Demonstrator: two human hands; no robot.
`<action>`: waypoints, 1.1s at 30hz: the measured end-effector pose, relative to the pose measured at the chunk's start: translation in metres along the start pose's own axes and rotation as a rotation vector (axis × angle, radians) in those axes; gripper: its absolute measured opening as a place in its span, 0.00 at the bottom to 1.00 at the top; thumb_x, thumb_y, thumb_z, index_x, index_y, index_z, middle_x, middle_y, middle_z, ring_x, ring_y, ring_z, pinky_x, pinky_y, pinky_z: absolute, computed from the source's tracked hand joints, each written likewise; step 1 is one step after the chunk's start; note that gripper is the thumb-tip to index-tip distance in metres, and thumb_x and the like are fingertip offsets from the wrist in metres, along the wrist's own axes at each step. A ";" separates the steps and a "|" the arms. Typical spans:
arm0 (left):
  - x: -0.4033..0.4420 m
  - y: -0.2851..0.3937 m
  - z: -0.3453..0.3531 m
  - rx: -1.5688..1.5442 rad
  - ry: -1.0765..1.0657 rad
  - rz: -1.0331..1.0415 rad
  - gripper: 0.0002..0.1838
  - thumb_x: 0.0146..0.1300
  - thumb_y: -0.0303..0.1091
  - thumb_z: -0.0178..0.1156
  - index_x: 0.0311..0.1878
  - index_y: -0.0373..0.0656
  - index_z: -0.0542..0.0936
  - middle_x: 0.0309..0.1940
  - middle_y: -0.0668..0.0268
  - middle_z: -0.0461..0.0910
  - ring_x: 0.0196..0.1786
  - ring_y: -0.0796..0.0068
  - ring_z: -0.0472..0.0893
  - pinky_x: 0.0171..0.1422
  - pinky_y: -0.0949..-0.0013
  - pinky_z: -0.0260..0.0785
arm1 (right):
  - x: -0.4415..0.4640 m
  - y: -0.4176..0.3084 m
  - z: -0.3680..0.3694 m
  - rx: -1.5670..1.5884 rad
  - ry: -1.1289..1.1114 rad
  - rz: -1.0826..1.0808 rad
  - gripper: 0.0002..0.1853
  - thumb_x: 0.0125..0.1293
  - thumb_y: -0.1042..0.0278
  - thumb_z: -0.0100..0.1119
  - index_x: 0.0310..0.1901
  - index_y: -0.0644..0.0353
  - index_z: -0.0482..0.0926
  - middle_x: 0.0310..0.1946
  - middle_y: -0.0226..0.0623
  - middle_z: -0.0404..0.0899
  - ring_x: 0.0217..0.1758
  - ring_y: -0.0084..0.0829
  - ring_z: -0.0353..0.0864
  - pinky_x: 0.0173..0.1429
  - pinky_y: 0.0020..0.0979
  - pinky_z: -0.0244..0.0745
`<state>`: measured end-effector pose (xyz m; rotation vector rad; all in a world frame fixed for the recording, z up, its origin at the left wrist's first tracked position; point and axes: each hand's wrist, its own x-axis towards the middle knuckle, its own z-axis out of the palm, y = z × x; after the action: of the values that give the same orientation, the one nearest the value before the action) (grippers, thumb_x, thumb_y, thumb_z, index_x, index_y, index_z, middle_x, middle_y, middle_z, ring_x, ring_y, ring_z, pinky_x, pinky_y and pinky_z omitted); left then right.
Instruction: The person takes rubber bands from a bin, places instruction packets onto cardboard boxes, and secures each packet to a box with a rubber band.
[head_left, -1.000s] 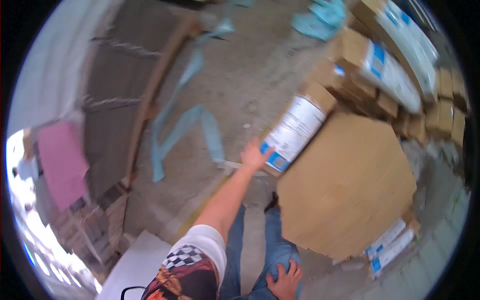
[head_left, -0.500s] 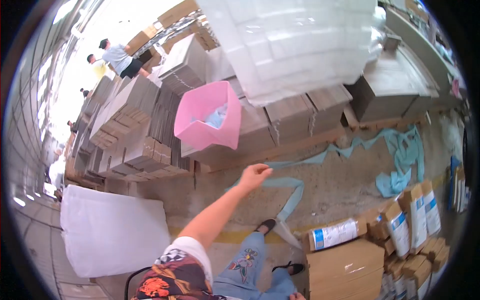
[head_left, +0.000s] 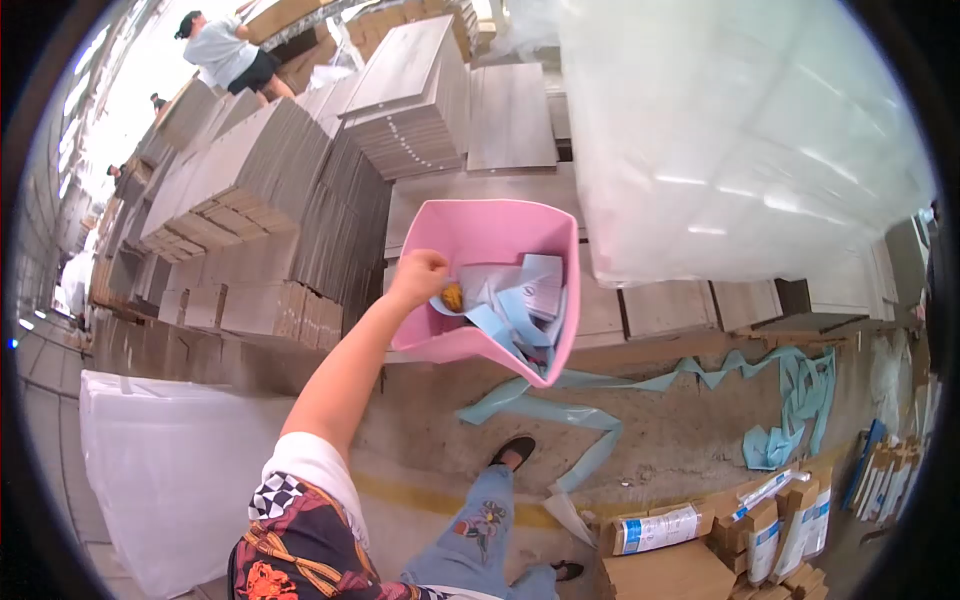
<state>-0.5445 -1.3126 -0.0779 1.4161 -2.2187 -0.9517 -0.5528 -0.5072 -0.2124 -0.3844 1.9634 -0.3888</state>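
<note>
My left hand (head_left: 422,277) is at the left rim of a pink plastic bin (head_left: 485,230), with its fingers curled together just inside. Whatever the fingers hold, if anything, is too small or hidden to make out. Just below the fingertips lies a small yellow-brown item (head_left: 452,297). Pale blue strips (head_left: 490,322), clear plastic and a light folded piece (head_left: 542,285) also lie in the bin, which rests on stacked grey panels (head_left: 600,312). My right hand is out of view.
A long pale blue strip (head_left: 590,418) trails over the floor by my feet. Stacked grey boards (head_left: 235,165) stand left, near a white wrapped block (head_left: 170,450). A plastic-wrapped stack (head_left: 740,150) rises at right, above cartons (head_left: 670,570). Another person (head_left: 225,50) stands far back.
My left hand has moved from over the floor to the bin's left rim. The view has shifted, so the bin appears nearer and larger. My right hand has left the bottom edge.
</note>
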 end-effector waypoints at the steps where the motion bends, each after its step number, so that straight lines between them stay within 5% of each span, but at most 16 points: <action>1: 0.013 0.003 0.005 0.107 -0.112 0.045 0.08 0.47 0.30 0.58 0.31 0.41 0.83 0.28 0.54 0.81 0.35 0.60 0.82 0.41 0.63 0.73 | 0.021 -0.044 -0.008 -0.098 -0.053 -0.024 0.24 0.61 0.49 0.52 0.48 0.61 0.77 0.42 0.53 0.78 0.46 0.51 0.78 0.48 0.41 0.72; 3: 0.040 -0.005 0.022 0.357 -0.312 0.095 0.08 0.47 0.28 0.56 0.29 0.40 0.82 0.29 0.53 0.81 0.36 0.56 0.82 0.43 0.61 0.73 | 0.042 -0.175 -0.035 0.001 0.029 -0.098 0.20 0.63 0.54 0.53 0.49 0.61 0.76 0.41 0.54 0.78 0.48 0.53 0.76 0.48 0.42 0.72; 5: 0.064 -0.021 0.043 0.632 -0.462 0.112 0.08 0.47 0.26 0.54 0.29 0.39 0.82 0.30 0.52 0.81 0.38 0.54 0.81 0.45 0.60 0.73 | 0.052 -0.290 -0.069 0.186 0.084 -0.101 0.20 0.63 0.56 0.54 0.50 0.62 0.75 0.41 0.49 0.79 0.46 0.44 0.78 0.49 0.36 0.72; 9: 0.095 -0.046 0.071 0.492 -0.334 0.109 0.09 0.48 0.25 0.53 0.30 0.39 0.82 0.37 0.52 0.80 0.43 0.53 0.80 0.49 0.58 0.72 | 0.065 -0.379 -0.099 0.538 0.023 0.017 0.19 0.65 0.56 0.53 0.50 0.62 0.74 0.40 0.43 0.80 0.44 0.35 0.77 0.50 0.31 0.70; 11: 0.112 -0.057 0.086 0.582 -0.237 0.148 0.09 0.49 0.25 0.54 0.33 0.38 0.82 0.41 0.53 0.80 0.46 0.54 0.79 0.52 0.58 0.71 | 0.075 -0.361 -0.092 0.500 0.001 0.102 0.20 0.64 0.56 0.54 0.50 0.63 0.75 0.40 0.46 0.80 0.44 0.37 0.78 0.51 0.32 0.71; 15: 0.132 -0.069 0.097 0.710 -0.427 0.092 0.13 0.45 0.24 0.59 0.38 0.40 0.81 0.42 0.51 0.79 0.48 0.56 0.78 0.54 0.60 0.70 | 0.069 -0.300 -0.079 0.012 0.001 0.217 0.21 0.62 0.54 0.55 0.49 0.63 0.75 0.41 0.50 0.79 0.47 0.43 0.78 0.51 0.35 0.71; 18: 0.134 -0.061 0.095 0.844 -0.569 0.215 0.13 0.46 0.24 0.59 0.39 0.40 0.81 0.43 0.49 0.78 0.49 0.55 0.78 0.54 0.59 0.70 | 0.056 -0.208 -0.043 0.005 0.028 0.191 0.22 0.61 0.53 0.55 0.49 0.62 0.75 0.41 0.51 0.79 0.49 0.46 0.77 0.52 0.37 0.71; 24: 0.136 -0.056 0.087 0.931 -0.685 0.263 0.14 0.51 0.24 0.54 0.43 0.36 0.80 0.42 0.48 0.79 0.48 0.53 0.79 0.53 0.58 0.71 | 0.063 -0.197 -0.032 -0.153 -0.133 0.230 0.25 0.60 0.50 0.55 0.52 0.61 0.74 0.46 0.54 0.77 0.53 0.44 0.76 0.57 0.43 0.68; 30: 0.134 -0.046 0.071 0.885 -0.567 0.252 0.14 0.49 0.25 0.58 0.41 0.33 0.79 0.37 0.48 0.80 0.44 0.54 0.81 0.48 0.59 0.74 | 0.100 -0.196 0.000 0.562 0.099 0.212 0.16 0.60 0.66 0.56 0.48 0.65 0.75 0.34 0.42 0.80 0.35 0.28 0.80 0.41 0.29 0.75; 32: 0.138 -0.044 0.061 0.784 -0.450 0.221 0.14 0.47 0.24 0.60 0.40 0.31 0.79 0.35 0.47 0.80 0.40 0.56 0.82 0.44 0.61 0.76 | 0.100 -0.219 -0.012 0.453 0.079 0.203 0.15 0.61 0.68 0.56 0.48 0.66 0.74 0.35 0.40 0.80 0.37 0.26 0.79 0.42 0.28 0.74; 33: 0.132 -0.035 0.052 0.464 -0.410 0.071 0.14 0.47 0.23 0.61 0.40 0.30 0.78 0.32 0.49 0.80 0.36 0.59 0.82 0.39 0.64 0.76 | 0.098 -0.229 -0.017 0.399 0.066 0.203 0.15 0.61 0.69 0.55 0.48 0.67 0.74 0.35 0.39 0.80 0.38 0.25 0.79 0.43 0.27 0.74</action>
<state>-0.6113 -1.4218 -0.1485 1.4029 -2.9221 -0.7883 -0.5862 -0.7528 -0.1847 0.0832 1.9098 -0.6513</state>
